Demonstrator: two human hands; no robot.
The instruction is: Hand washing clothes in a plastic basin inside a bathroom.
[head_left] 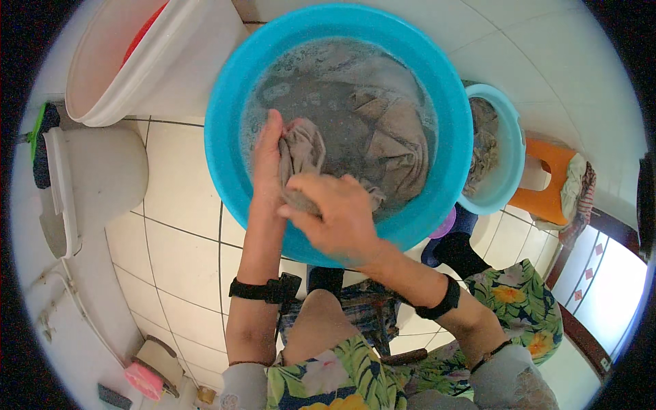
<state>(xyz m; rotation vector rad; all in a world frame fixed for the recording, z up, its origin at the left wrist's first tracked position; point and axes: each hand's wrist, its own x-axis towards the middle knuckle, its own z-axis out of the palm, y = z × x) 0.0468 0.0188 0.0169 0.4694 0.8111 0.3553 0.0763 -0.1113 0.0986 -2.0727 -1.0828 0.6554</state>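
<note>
Grey wet cloth (301, 154) rubbed, seemingly, between left hand (266, 164) and right hand (338, 215).

One head-worn fisheye view looks steeply down, close over the blue basin (451, 164).

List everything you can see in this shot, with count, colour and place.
large basin: 1, bright blue, centre, holds soapy water
cloth: 1, grey-brown, soaking in large basin, one end gripped by both hands
small basin: 1, light blue, right, holds wet cloth
bucket: 1, white, upper left
stool: 1, orange, far right
brush: 1, pink, lower left floor
left hand: 1, grips cloth
right hand: 1, grips cloth
wristbands: 2, black, one on each forearm
</note>
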